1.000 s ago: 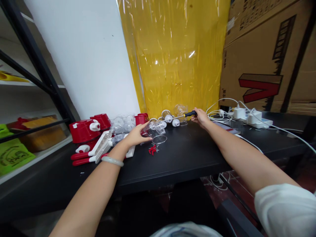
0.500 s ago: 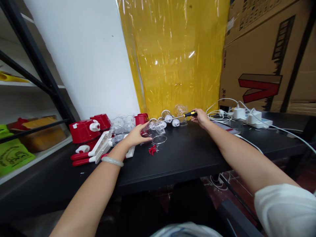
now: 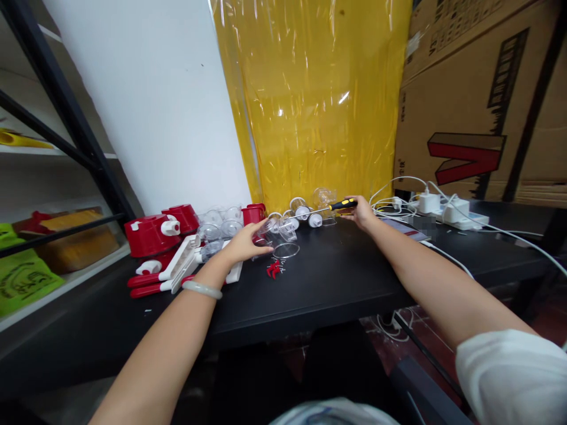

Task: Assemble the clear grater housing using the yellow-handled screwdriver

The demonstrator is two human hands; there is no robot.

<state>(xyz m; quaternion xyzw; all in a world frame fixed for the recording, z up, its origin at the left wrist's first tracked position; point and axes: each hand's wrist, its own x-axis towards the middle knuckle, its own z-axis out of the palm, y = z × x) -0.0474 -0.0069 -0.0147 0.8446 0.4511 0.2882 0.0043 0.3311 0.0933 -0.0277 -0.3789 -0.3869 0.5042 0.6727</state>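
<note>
My left hand [image 3: 245, 243] grips a clear plastic cup-like part [image 3: 287, 234], which lies tilted on its side with its round rim [image 3: 286, 251] low over the black table. My right hand [image 3: 362, 213] is closed round the black-and-yellow handle of a screwdriver [image 3: 342, 204]. Its long shaft points left, and the tip reaches the clear part near my left fingers; exact contact is hard to make out. Small red pieces with several screws [image 3: 274, 269] lie on the table just in front of the cup. Behind the shaft lie clear cylinders with white ends [image 3: 302, 212].
Red housings [image 3: 150, 236], red-and-white handles [image 3: 170, 277] and clear cups [image 3: 219, 221] crowd the table's left. At right are a phone [image 3: 405, 230], white cables and a power strip with plugs [image 3: 465, 218]. A yellow plastic curtain [image 3: 319, 106] and a carton [image 3: 460, 100] stand behind.
My right hand and the screwdriver handle have shifted very slightly, with the fingers a little differently placed. My left hand and the clear part stay where they were.
</note>
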